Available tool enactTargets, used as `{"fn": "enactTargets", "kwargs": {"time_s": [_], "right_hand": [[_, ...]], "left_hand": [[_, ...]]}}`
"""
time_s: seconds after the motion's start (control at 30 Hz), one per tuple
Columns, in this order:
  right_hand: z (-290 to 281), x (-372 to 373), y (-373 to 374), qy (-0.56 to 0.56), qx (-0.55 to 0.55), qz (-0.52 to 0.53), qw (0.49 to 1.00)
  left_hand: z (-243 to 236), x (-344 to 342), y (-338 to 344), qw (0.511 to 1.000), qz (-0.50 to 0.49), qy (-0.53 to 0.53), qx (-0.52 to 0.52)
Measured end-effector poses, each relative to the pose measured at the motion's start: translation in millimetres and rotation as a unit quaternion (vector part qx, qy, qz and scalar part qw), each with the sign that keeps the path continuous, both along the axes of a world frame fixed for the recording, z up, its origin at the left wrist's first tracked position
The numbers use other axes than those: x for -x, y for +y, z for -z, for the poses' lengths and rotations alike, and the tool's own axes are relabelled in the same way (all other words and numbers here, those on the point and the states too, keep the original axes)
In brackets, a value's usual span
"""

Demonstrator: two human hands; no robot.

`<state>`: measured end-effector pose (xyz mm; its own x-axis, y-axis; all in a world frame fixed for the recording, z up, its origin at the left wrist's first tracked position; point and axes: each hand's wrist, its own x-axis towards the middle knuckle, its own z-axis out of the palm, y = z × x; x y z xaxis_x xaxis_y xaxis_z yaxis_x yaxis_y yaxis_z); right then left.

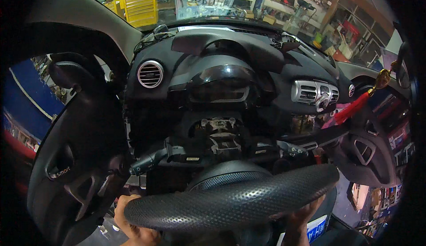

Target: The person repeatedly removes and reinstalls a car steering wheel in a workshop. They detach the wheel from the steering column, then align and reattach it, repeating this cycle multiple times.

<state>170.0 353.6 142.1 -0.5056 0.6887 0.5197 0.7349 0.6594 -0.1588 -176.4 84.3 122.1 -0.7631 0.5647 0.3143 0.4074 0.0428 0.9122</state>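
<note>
Inside a car, a black dimpled steering wheel [235, 197] spans the lower middle, its rim tilted up toward the right. My left hand [128, 221] is wrapped round the wheel's left end. At the right end, my right hand [306, 212] grips from below, with most of its fingers behind the rim. Beyond the wheel lies the exposed steering column [223, 137], its covers off. A stalk [148, 161] sticks out to its left and another stalk [290, 148] to its right. The wheel's near side partly hides the hub.
The open instrument housing [224, 79] rises behind the column. Round vents [151, 74] and a silver vent panel [315, 93] sit in the dashboard. Open doors [80, 148] flank the cabin. A red tassel [353, 108] hangs at right. Outside stands a yellow tool cabinet [141, 8].
</note>
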Motion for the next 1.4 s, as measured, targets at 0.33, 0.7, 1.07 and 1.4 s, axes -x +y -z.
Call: {"fn": "enactTargets", "kwargs": {"time_s": [0.33,0.7,1.07,1.4], "right_hand": [[-5,0,4,-0.087,-0.148,0.022,0.985],[9,10,-14,0.099,0.009,0.035,0.994],[8,-3,3,-0.007,-0.087,0.076,0.993],[-40,43,13,0.365,0.210,-0.010,0.907]], "left_hand": [[0,-2,3,0.995,-0.024,0.098,0.007],[-29,17,4,0.997,0.056,0.034,-0.043],[11,1,-1,0.995,0.011,0.019,-0.099],[-44,-23,51,0.985,-0.057,-0.114,-0.120]]}}
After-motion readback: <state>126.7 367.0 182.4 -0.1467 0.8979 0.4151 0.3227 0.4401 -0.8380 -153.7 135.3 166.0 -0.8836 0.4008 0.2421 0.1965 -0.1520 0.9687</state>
